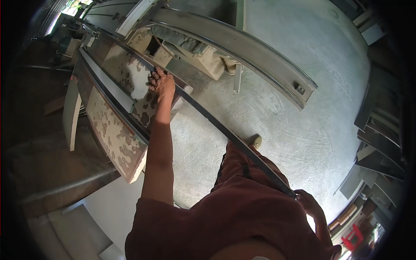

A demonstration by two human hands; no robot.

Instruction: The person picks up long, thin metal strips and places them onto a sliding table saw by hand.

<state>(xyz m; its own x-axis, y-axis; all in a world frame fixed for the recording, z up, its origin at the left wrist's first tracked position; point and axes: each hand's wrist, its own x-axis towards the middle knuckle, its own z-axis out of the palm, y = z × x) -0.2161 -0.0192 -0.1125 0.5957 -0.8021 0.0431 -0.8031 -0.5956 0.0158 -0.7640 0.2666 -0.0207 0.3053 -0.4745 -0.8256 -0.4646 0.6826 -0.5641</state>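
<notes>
A long dark flat strip [216, 123] runs slantwise from the machine table at upper left, across the front of my body, to lower right. My left hand [163, 83] lies over the strip above the table, its fingers spread toward the worn, patchy tabletop [138, 80]. At the near end of the strip, beside my hip, my right hand [307, 203] has its fingers closed round the strip's tip. Part of that hand is in shadow.
A long metal rail table [242, 45] stretches across the upper middle. Below it is an open wooden box [208, 65]. A mottled side panel [115, 130] juts out at left. Stacked boards [379, 134] line the right, with a red stool [352, 237] at lower right.
</notes>
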